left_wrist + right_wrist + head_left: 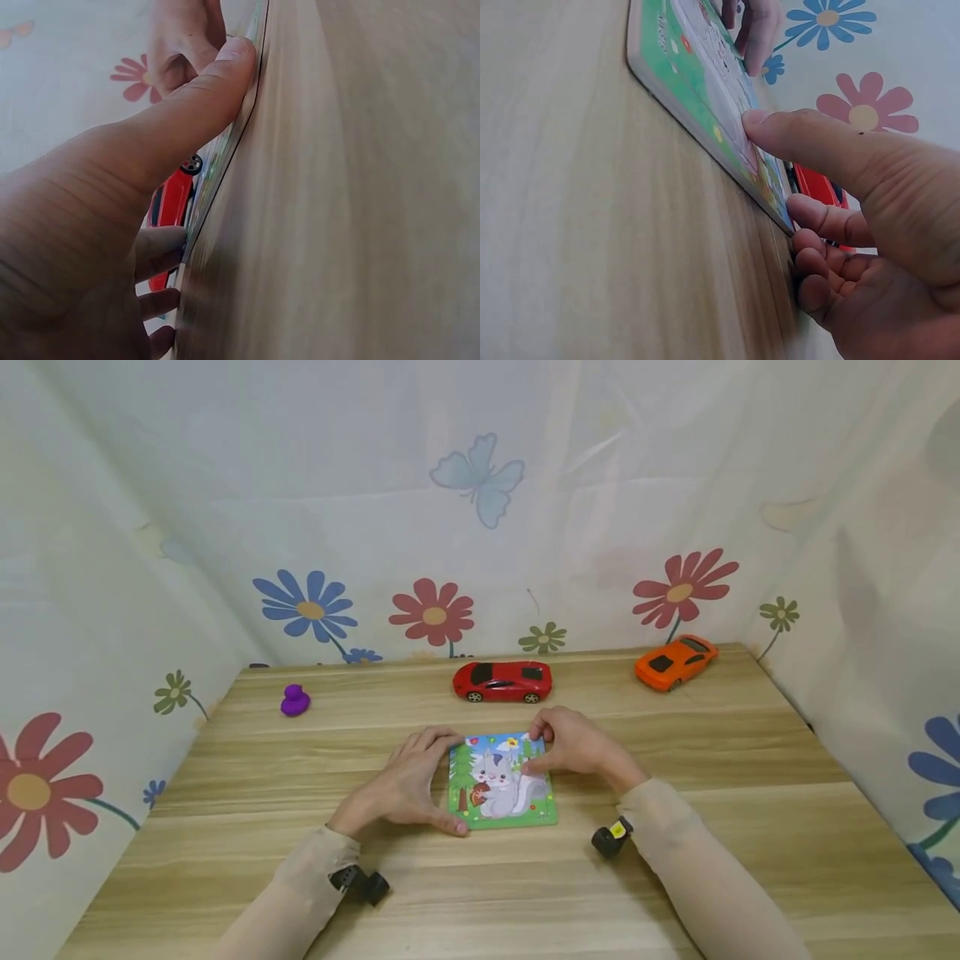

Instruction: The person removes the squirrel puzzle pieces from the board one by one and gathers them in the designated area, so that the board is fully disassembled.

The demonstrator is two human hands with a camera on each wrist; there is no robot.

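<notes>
A thin square squirrel puzzle [501,781] with a green border lies flat on the wooden table, picture side up. My left hand [405,781] holds it along its left side. The left thumb [229,64] lies at the near edge, and the fingers reach round to the far left corner. On the opposite side, my right hand [581,743] grips the upper right part of the puzzle. Its thumb [772,127] presses on the picture near the squirrel's tail. The right index finger is at the far right corner, with the other fingers curled beside the edge.
Just behind the puzzle stands a red toy car [502,682]. An orange toy car [677,662] sits at the back right of the table [300,793], and a purple toy duck [295,700] at the back left. Flower-printed curtains [360,527] enclose the table's back and sides.
</notes>
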